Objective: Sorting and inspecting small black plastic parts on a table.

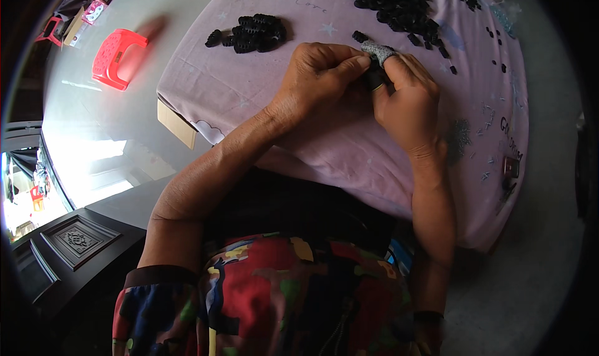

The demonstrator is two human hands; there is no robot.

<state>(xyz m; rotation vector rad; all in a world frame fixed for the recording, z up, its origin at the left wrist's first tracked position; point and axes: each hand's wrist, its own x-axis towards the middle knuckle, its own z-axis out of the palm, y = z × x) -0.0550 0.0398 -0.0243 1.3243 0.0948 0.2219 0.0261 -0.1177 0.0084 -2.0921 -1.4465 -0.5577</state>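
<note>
Reaching forward from a lap covered by a bright patterned garment, both forearms meet over a tabletop draped in a pale lilac cloth. The left hand is curled, its thumb and fingers pinched against a small black part that sits between the two hands. The right hand is closed around the same black part from the other side, and its forefinger wears a grey speckled finger cot that presses down at the meeting point just beside the left thumb tip. Beyond the left hand, slightly to its left, lies a small heap of black ridged pieces on the cloth, well apart from the fingers. Just past the right hand a larger spread of black pieces runs toward the far edge, with a few stray bits scattered to the right. Far off to the left of the left hand, on the pale floor, stands a red plastic stool.
</note>
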